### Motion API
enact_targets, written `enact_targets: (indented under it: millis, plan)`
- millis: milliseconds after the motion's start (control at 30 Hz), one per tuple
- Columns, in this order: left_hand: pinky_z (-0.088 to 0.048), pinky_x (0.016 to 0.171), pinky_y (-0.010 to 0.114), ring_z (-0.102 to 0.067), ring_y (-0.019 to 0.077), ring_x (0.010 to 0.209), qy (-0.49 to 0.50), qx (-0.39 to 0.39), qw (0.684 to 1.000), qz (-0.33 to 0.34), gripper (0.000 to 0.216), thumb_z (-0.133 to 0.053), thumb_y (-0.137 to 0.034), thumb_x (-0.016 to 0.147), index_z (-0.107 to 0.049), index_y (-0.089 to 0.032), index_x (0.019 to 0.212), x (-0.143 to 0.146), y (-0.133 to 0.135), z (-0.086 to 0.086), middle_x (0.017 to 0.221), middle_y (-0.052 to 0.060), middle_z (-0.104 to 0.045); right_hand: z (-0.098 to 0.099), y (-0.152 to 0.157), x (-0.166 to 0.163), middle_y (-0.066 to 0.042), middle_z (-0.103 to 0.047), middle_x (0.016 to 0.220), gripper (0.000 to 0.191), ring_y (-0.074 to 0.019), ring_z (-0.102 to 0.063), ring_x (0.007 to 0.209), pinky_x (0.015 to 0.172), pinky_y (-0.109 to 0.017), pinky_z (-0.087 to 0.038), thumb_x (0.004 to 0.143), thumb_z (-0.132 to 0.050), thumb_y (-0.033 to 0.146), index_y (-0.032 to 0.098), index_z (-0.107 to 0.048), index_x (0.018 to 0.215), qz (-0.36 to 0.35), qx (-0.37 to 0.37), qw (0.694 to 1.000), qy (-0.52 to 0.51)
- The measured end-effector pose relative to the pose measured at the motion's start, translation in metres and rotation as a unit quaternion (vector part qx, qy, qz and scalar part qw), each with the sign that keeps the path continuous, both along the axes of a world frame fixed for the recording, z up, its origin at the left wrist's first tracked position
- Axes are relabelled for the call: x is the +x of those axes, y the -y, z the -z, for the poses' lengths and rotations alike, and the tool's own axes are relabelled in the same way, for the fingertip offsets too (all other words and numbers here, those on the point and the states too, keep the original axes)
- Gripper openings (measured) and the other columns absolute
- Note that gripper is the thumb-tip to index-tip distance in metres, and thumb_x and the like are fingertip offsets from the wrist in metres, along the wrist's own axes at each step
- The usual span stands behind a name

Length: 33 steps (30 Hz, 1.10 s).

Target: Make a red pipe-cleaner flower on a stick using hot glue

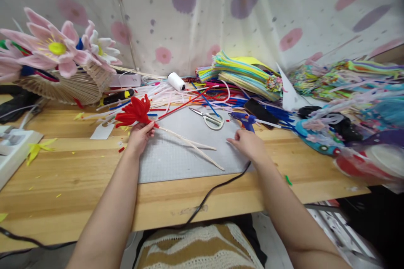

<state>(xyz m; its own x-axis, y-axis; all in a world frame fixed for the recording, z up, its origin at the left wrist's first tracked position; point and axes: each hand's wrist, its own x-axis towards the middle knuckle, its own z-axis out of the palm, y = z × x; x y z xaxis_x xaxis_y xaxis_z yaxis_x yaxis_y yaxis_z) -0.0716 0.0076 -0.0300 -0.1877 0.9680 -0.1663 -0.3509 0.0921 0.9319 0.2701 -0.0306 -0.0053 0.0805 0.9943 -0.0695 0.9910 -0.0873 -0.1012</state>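
My left hand pinches the base of a red fuzzy pipe-cleaner flower, just below its petals. Two pale stems run from that base to the right, spreading apart over the grey cutting mat. At the mat's right side my right hand is closed around the handle of a blue glue gun, its nozzle pointing left. The hand covers most of that handle. A white glue stick sticks out of the gun's rear. Scissors with pale handles lie on the mat between my hands.
Behind the mat are loose pipe cleaners, a white thread spool and a multicoloured bundle. Pink flowers stand at left, near a power strip. A black cord crosses the table front. Craft materials crowd the right.
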Motion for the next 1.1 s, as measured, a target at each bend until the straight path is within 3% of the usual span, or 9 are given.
enact_targets:
  millis: [100,267,367,467,567,667,833,967,1100]
  plan:
    - [-0.033,0.039,0.015,-0.046,0.004,0.045,0.004,0.0,1.0,0.01,0.03,-0.077,-0.028,0.048,-0.062,-0.011,0.067,0.001,0.002,-0.002,0.059,0.0,-0.059,-0.01,-0.024,-0.037,-0.006,-0.062,0.077,0.027,-0.0181,-0.054,0.076,0.061,-0.026,-0.033,0.081,-0.047,0.04,0.019,-0.056,0.068,-0.117,0.018,0.992,-0.048]
    - [-0.034,0.04,0.016,-0.047,0.0048,0.046,-0.014,-0.002,1.0,0.015,0.032,-0.077,-0.03,0.05,-0.064,-0.01,0.071,0.0,0.003,0.0,0.061,0.002,-0.061,-0.016,-0.091,-0.109,-0.006,-0.062,0.099,0.019,-0.0167,-0.051,0.094,0.079,-0.026,-0.035,0.085,-0.044,0.023,0.018,-0.062,0.091,-0.332,0.103,0.928,-0.132]
    - [-0.034,0.041,0.017,-0.048,0.0051,0.046,-0.017,-0.007,1.0,0.018,0.033,-0.077,-0.031,0.05,-0.065,-0.011,0.073,0.0,0.003,0.002,0.062,0.001,-0.061,-0.006,-0.127,-0.146,-0.009,-0.061,0.107,0.025,-0.0198,-0.047,0.101,0.088,-0.03,-0.031,0.082,-0.045,0.016,0.015,-0.06,0.102,-0.381,0.118,0.914,-0.075]
    - [-0.034,0.041,0.017,-0.048,0.0053,0.047,-0.018,-0.008,1.0,0.022,0.033,-0.076,-0.032,0.051,-0.065,-0.011,0.073,-0.001,0.003,0.002,0.063,0.002,-0.062,0.01,-0.147,-0.166,-0.012,-0.061,0.105,0.031,-0.0232,-0.045,0.103,0.089,-0.035,-0.029,0.083,-0.04,0.013,0.013,-0.058,0.108,-0.382,0.109,0.918,-0.014]
    - [-0.034,0.041,0.017,-0.048,0.0052,0.047,-0.017,-0.007,0.999,0.028,0.032,-0.076,-0.033,0.052,-0.065,-0.011,0.074,-0.001,0.002,0.003,0.065,0.002,-0.063,0.021,-0.153,-0.169,-0.013,-0.061,0.098,0.029,-0.0236,-0.045,0.099,0.085,-0.035,-0.03,0.083,-0.039,0.013,0.013,-0.061,0.102,-0.377,0.111,0.92,-0.004]
    - [-0.035,0.041,0.017,-0.049,0.0056,0.048,-0.014,-0.003,0.999,0.029,0.031,-0.075,-0.032,0.053,-0.065,-0.012,0.074,-0.002,0.001,0.004,0.066,0.003,-0.063,0.017,-0.152,-0.159,-0.011,-0.058,0.094,0.028,-0.0205,-0.046,0.091,0.078,-0.031,-0.033,0.083,-0.04,0.015,0.015,-0.063,0.097,-0.396,0.119,0.91,-0.03]
    - [-0.037,0.042,0.016,-0.051,0.0061,0.053,0.016,0.012,0.999,0.038,0.028,-0.076,-0.027,0.053,-0.066,-0.013,0.075,-0.002,0.003,0.002,0.064,0.0,-0.06,-0.021,-0.136,-0.135,-0.008,-0.057,0.089,0.029,-0.0175,-0.047,0.084,0.075,-0.029,-0.032,0.087,-0.039,0.025,0.018,-0.065,0.096,-0.433,0.193,0.872,-0.122]
    - [-0.04,0.043,0.015,-0.052,0.0063,0.056,0.035,0.005,0.997,0.063,0.025,-0.075,-0.024,0.056,-0.066,-0.013,0.077,-0.001,0.006,-0.001,0.064,-0.001,-0.058,-0.05,-0.115,-0.127,-0.005,-0.058,0.075,0.037,-0.0176,-0.043,0.078,0.075,-0.031,-0.029,0.085,-0.042,0.046,0.019,-0.068,0.083,-0.497,0.172,0.84,-0.133]
    - [-0.045,0.045,0.017,-0.054,0.0073,0.053,0.048,-0.008,0.995,0.082,0.025,-0.075,-0.024,0.057,-0.066,-0.012,0.077,0.0,0.009,-0.002,0.065,0.001,-0.061,-0.058,-0.103,-0.133,-0.005,-0.057,0.07,0.044,-0.0167,-0.042,0.075,0.073,-0.031,-0.027,0.081,-0.043,0.053,0.018,-0.067,0.073,-0.53,0.142,0.824,-0.139]
